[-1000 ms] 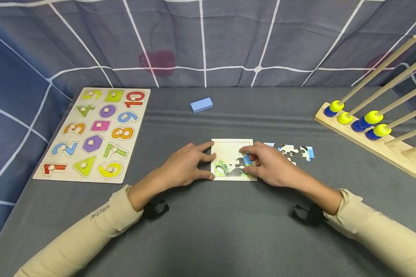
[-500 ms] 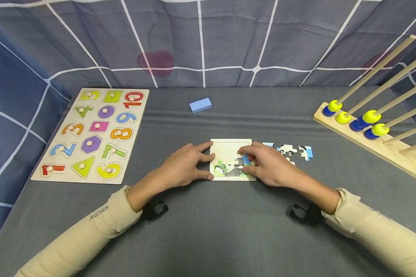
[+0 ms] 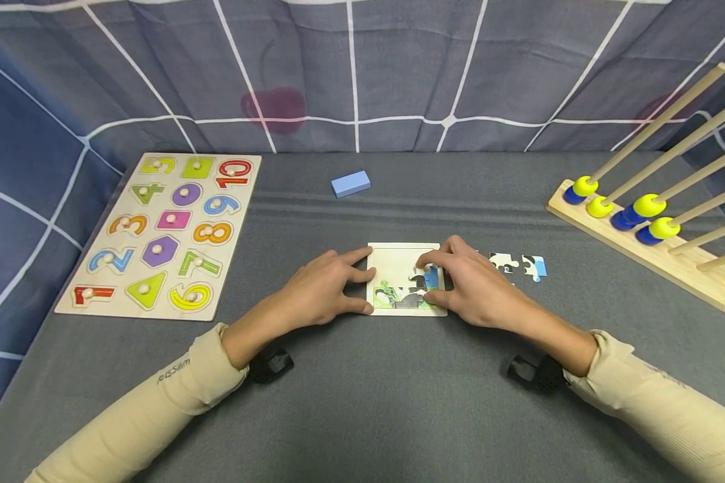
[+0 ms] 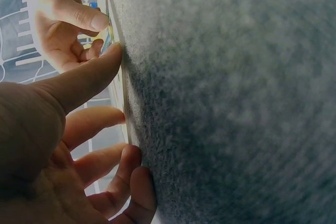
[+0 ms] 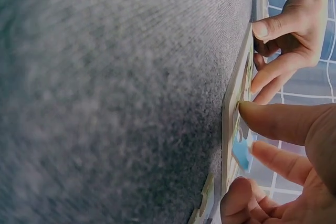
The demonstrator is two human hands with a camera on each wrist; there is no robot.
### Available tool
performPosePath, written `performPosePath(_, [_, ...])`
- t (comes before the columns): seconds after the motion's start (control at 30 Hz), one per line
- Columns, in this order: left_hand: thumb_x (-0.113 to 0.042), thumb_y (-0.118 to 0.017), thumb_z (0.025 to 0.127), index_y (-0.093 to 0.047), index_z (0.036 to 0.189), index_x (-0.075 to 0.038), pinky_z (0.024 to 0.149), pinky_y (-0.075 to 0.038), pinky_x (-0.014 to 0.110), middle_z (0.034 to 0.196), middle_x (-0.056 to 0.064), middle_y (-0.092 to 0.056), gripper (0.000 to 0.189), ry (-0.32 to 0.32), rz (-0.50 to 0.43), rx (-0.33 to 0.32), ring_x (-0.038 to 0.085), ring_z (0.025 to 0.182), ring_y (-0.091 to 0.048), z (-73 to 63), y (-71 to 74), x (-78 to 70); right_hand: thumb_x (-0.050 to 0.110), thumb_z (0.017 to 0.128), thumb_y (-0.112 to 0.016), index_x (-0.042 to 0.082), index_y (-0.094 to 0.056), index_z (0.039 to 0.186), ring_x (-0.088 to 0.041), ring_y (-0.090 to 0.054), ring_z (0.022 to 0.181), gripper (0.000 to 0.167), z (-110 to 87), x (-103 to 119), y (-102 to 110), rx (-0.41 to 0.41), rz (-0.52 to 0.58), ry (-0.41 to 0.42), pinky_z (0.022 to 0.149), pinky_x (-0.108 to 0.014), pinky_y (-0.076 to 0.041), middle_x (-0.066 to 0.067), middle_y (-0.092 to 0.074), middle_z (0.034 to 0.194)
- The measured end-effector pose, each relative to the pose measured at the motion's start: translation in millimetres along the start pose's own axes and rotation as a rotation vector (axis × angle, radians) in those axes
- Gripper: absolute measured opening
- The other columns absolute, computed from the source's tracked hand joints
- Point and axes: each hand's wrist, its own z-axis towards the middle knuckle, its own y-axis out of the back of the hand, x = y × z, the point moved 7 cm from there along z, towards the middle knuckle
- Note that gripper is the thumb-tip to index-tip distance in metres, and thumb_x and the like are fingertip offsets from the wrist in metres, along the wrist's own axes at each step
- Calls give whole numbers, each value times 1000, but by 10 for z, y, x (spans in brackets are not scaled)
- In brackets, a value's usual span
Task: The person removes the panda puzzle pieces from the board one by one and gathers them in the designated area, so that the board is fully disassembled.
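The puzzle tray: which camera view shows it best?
The head view: the puzzle tray shows from above, including its bare far part. The left wrist view shows mostly its edge; the right wrist view, edge and slanted face.

Head view: looking forward and down from above, standing farthest off, taking in the left hand [image 3: 323,288], right hand [image 3: 474,285], puzzle tray [image 3: 393,263], table [image 3: 362,402] and curtain [image 3: 399,67].
Left wrist view: lying sideways, peering low along the table from close behind the left hand toward the right hand.
Right wrist view: facing the opposite way, also low, sideways and close.
All views: sharing both hands and the tray.
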Motion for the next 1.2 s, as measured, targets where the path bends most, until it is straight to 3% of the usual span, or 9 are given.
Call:
performPosePath(0.27, [-39,-79,83,-63,135,-15,89,-44,48,156,5,-36,59,3,4,4,32,111,-52,5,-4,0,2,86,-73,10,-67,111,-14,-51,69,26,5,-4,16,-27,65,29,62,-35,-40,2,-56,78])
performPosePath(0.57, [-39,-79,83,-63,135,-15,93,-43,50,157,5,-35,59,6,-3,3,34,115,-51,-2,-3,3,-5,88,-65,9,-70,114,-13,-48,65,30,3,-5,20,-42,62,63,61,-34,-39,2,-56,77])
performPosePath(0.83, [-39,-79,84,-63,135,-15,90,-44,48,157,5,-35,59,6,1,4,32,111,-51,-2,-2,3,-6,87,-64,8,-70,114,-13,-47,64,31,11,-22,9,-36,76,39,61,-34,-39,3,-56,76])
performPosePath(1.2, [-38,-79,83,-63,134,-15,90,-44,48,157,5,-36,58,0,4,-1,32,110,-51,-3,1,2,-5,88,-67,6,-70,114,-14,-50,64,28,-7,-72,70,-67,242,23,60,-30,-40,0,-58,77])
